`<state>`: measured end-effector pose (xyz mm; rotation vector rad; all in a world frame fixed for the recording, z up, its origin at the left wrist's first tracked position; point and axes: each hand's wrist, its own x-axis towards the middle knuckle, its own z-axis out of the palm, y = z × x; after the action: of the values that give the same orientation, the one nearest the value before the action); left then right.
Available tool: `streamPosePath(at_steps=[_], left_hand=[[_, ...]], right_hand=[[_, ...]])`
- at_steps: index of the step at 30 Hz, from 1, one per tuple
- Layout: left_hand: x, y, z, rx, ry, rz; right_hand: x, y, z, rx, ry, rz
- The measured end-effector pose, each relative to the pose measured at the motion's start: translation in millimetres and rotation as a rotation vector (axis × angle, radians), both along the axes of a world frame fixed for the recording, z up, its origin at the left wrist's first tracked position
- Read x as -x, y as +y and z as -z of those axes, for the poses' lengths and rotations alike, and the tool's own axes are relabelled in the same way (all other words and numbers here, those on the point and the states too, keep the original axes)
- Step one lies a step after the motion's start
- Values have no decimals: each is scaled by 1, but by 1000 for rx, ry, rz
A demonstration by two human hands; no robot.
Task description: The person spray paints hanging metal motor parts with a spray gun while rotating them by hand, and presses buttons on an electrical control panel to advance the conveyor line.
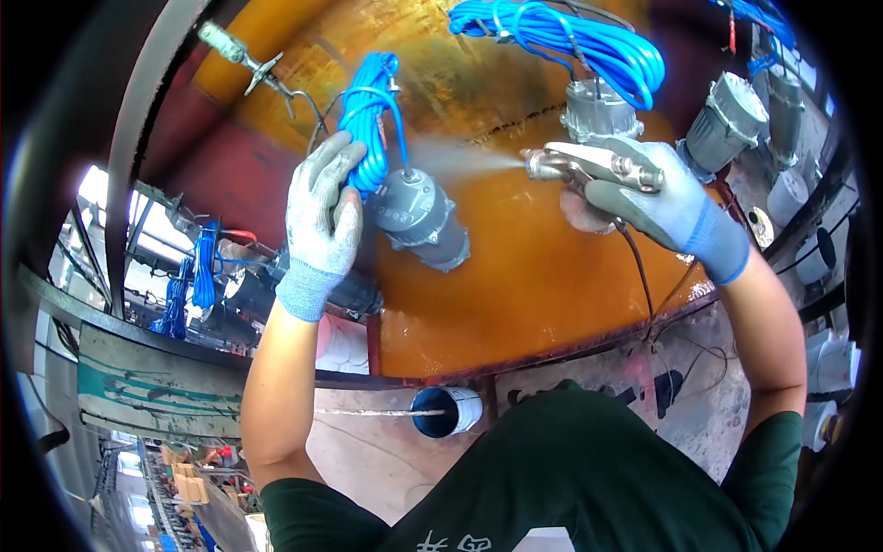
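Observation:
My left hand (pixel 320 207), in a grey-coated work glove, grips the side of a bundled blue cable (pixel 371 115). Below the bundle hangs a grey cylindrical pump or motor (pixel 423 221), tilted, with the cable running into its top. In my gloved right hand (pixel 664 189) is a metal spray gun (pixel 593 166). Its nozzle points left, and a pale mist streams from it toward the grey unit. Behind the gun, a second grey unit (pixel 598 112) hangs under another blue cable coil (pixel 575 41). The fingers on the trigger are partly hidden.
An orange-stained spray booth (pixel 497 313) surrounds the work. More grey units (pixel 727 120) hang at the right, and blue cable bundles (pixel 204 267) at the left. A thin hose (pixel 639 267) drops from the gun. A paint bucket (pixel 446 411) with a stick stands below the booth's edge.

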<state>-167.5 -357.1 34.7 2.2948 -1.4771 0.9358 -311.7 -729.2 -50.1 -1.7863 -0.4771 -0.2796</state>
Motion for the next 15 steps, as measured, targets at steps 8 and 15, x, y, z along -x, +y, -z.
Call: streamPosePath(at_steps=[8,15], left_hand=[[10,22,1,145,89,26],[10,44,6,229,133,32]], right_hand=[[-5,9,-66,245,107,-65],[-17,39,-99,643,128,-74]])
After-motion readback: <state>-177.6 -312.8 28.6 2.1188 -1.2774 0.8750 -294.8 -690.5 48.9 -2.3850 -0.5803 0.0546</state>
